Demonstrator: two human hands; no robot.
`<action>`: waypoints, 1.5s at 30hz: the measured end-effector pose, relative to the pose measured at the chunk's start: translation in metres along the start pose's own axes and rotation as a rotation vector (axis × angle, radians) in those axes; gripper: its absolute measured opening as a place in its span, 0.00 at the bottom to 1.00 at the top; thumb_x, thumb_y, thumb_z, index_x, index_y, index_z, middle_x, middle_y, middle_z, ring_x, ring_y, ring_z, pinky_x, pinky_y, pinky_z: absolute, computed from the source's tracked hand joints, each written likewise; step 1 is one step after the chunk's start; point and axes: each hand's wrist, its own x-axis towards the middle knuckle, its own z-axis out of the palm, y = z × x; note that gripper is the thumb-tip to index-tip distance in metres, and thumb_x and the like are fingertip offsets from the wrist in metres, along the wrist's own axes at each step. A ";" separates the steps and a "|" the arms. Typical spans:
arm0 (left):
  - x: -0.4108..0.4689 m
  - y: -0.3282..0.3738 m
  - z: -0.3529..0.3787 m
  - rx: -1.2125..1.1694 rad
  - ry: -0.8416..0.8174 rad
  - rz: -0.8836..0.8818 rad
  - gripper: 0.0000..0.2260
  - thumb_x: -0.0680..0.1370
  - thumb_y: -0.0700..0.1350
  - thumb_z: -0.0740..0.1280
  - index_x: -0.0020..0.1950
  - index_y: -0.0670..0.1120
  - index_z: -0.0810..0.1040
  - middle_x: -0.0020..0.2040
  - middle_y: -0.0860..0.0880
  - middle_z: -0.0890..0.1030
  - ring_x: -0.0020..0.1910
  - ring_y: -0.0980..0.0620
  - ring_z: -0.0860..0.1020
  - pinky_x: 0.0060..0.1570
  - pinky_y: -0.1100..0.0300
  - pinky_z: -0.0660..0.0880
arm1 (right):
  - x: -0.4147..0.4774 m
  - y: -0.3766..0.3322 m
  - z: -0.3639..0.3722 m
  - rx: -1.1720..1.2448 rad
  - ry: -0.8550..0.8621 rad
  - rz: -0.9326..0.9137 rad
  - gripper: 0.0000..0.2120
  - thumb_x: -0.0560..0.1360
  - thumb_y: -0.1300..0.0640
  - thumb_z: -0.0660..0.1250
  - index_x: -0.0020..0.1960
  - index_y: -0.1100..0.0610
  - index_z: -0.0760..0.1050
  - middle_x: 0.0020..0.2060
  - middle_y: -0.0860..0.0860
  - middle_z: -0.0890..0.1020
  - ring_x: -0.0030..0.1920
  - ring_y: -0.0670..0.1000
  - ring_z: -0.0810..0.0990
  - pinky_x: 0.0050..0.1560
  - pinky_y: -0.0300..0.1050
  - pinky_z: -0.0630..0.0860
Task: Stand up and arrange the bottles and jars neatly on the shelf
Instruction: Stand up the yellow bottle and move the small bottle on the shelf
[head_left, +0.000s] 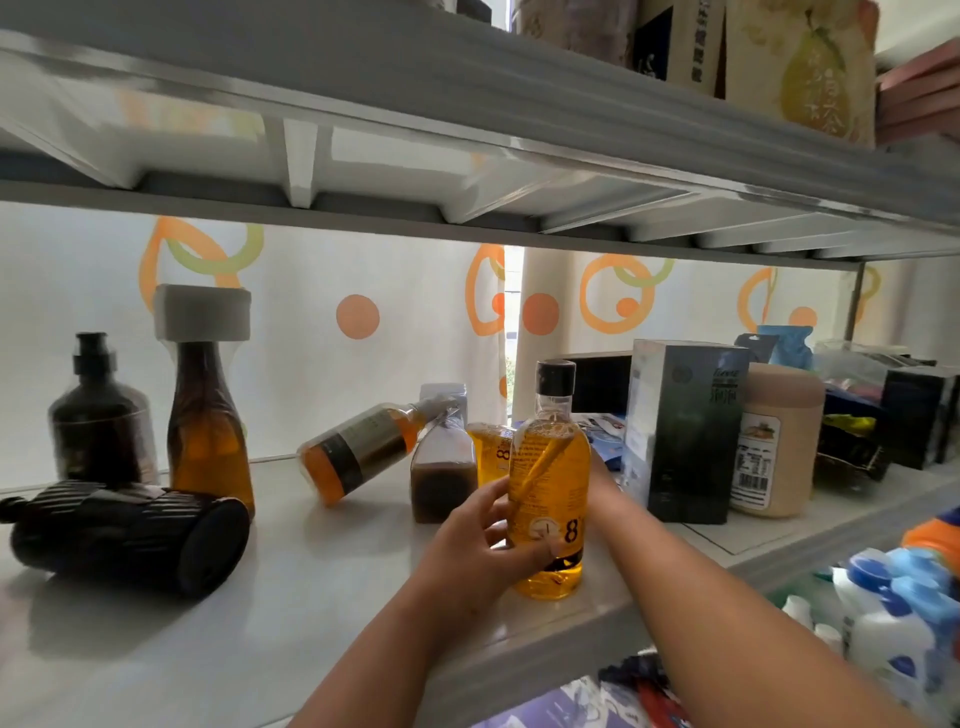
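Note:
A clear bottle of yellow liquid with a black cap (551, 467) stands upright near the front edge of the white shelf (291, 597). My left hand (480, 551) is wrapped round its lower left side. My right hand (602, 488) reaches behind the bottle, mostly hidden by it. An amber bottle (363, 449) lies tilted against a small dark jar (443, 480). Behind the yellow bottle stands a second yellow container (491, 452). At the left a ribbed black bottle (135, 532) lies on its side; a dark pump bottle (101, 421) and a tall amber bottle with a white cap (208, 410) stand upright.
To the right stand a dark box (685, 431), a beige tub (776, 441) and more packages (883, 410). The upper shelf (467, 171) hangs low overhead with boxes on it. A patterned curtain (358, 317) backs the shelf. Blue-capped white bottles (893, 618) crowd the level below.

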 end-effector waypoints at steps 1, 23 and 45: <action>0.000 0.001 0.000 0.011 0.000 0.005 0.39 0.62 0.54 0.75 0.71 0.54 0.65 0.61 0.54 0.76 0.58 0.56 0.77 0.41 0.70 0.76 | 0.003 -0.002 -0.001 -0.063 -0.015 -0.037 0.07 0.80 0.56 0.57 0.44 0.52 0.70 0.46 0.52 0.74 0.48 0.51 0.76 0.57 0.49 0.73; -0.009 0.007 0.007 0.074 0.040 -0.037 0.32 0.67 0.42 0.76 0.68 0.53 0.66 0.57 0.51 0.79 0.53 0.54 0.80 0.48 0.61 0.79 | -0.061 0.019 -0.047 -0.296 0.138 -0.099 0.25 0.70 0.48 0.71 0.63 0.55 0.67 0.59 0.52 0.71 0.51 0.46 0.70 0.36 0.29 0.62; -0.017 0.015 0.006 0.079 -0.026 -0.060 0.30 0.72 0.37 0.71 0.69 0.55 0.64 0.61 0.51 0.76 0.61 0.52 0.75 0.55 0.59 0.76 | -0.077 0.026 -0.043 -0.348 0.220 -0.124 0.28 0.72 0.45 0.68 0.67 0.54 0.65 0.62 0.52 0.70 0.59 0.51 0.73 0.50 0.36 0.70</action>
